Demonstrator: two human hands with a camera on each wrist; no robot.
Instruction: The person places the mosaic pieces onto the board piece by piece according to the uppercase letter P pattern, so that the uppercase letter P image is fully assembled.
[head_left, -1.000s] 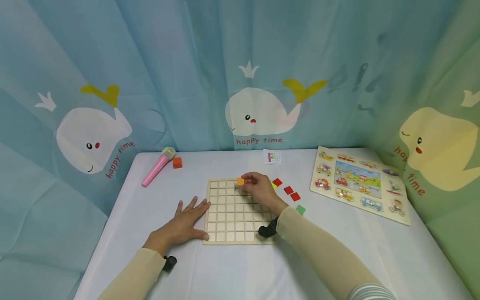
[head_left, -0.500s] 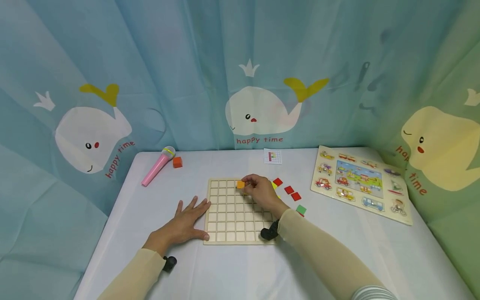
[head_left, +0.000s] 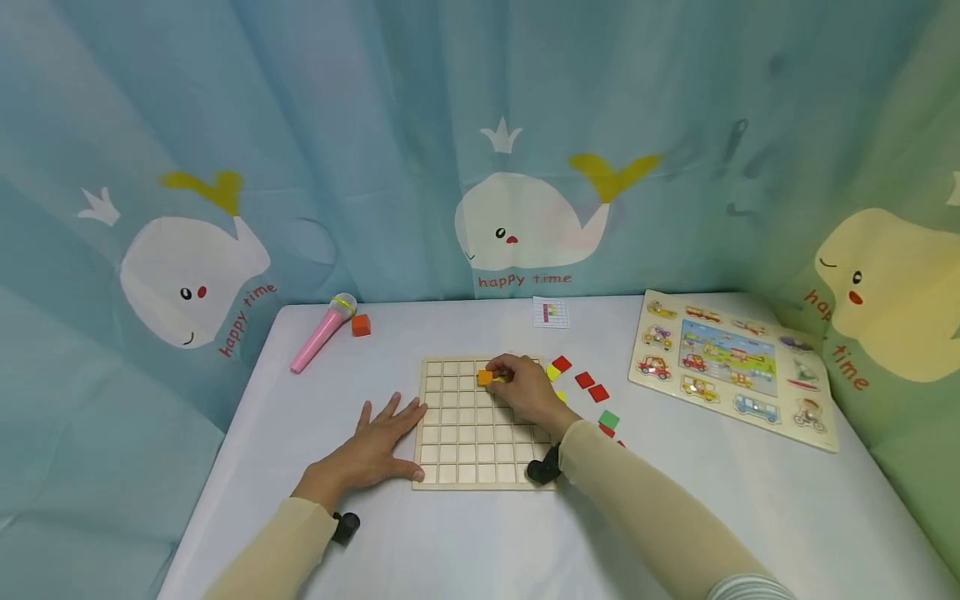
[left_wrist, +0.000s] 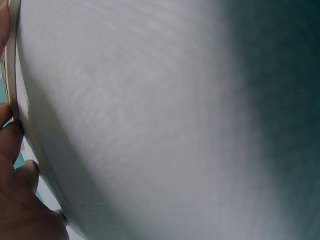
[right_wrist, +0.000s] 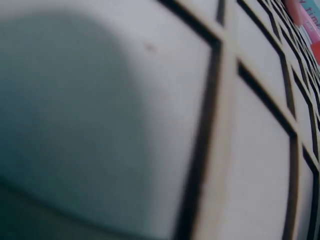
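Observation:
A wooden grid board (head_left: 457,454) lies flat on the white table. My right hand (head_left: 528,387) is over its upper part and pinches a small orange square tile (head_left: 485,378) at a cell. A bit of yellow shows by the fingertips; the hand hides the rest of it. Flat on the table, my left hand (head_left: 367,450) has its fingers spread, with thumb and fingertips touching the board's left edge. The left wrist view shows only part of that left hand (left_wrist: 25,200) by the edge. Close-up grid cells of the board (right_wrist: 260,145) fill much of the right wrist view.
Several red tiles (head_left: 584,380), yellow tiles and a green tile (head_left: 609,419) lie right of the board. Behind it is a small pattern card (head_left: 551,313). A pink toy microphone (head_left: 322,335) and an orange cube (head_left: 361,325) stand back left, a vehicle puzzle (head_left: 735,367) right.
My right hand has moved slightly down the board toward me with the orange tile, from the top row to about the second. The left hand stays in place at the edge.

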